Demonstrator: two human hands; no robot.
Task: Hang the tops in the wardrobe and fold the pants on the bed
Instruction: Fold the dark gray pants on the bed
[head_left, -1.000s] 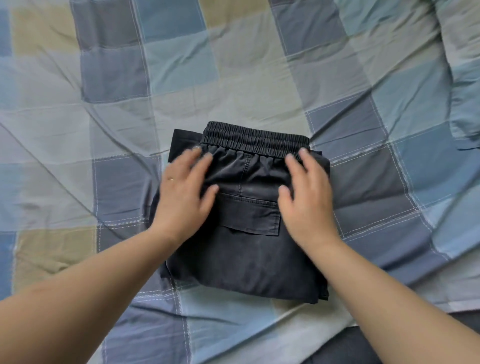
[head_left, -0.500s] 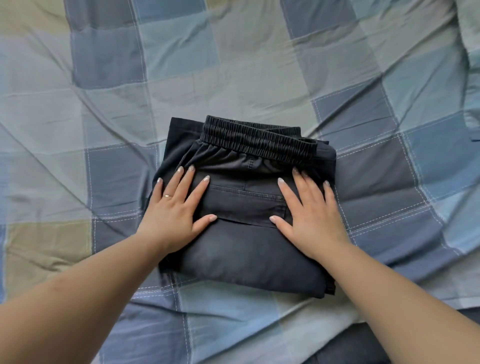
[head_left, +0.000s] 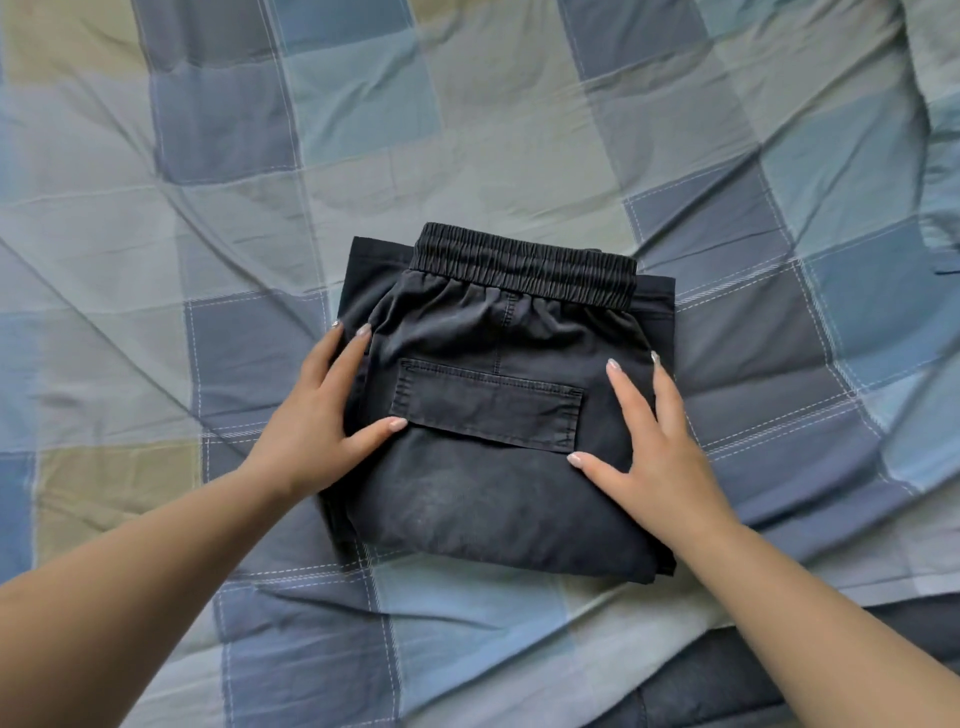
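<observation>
We saw a bed (head_left: 519, 130) covered by a wrinkled bedspread in blue, grey and olive checks filling almost the whole view. Near its middle lay the dark pants (head_left: 498, 499), folded into a thick, roughly square bundle that rested flat on the cover. Their elastic waistband (head_left: 524, 270) ran across the far edge of the bundle, and a flapped back pocket (head_left: 485, 410) faced up on the top layer.

Our left hand (head_left: 317, 436) lay against the left edge of the bundle, fingers straight and together, thumb stretched onto the fabric just below the pocket's left corner; it was flat and relaxed, gripping nothing. Our right hand (head_left: 660, 457) rested on the right side of the bundle in the same way, fingers extended toward the waistband, thumb pointing at the pocket's lower right corner, grasping nothing.

A strip of dark cloth (head_left: 779, 675) showed at the near right edge of the bed.
</observation>
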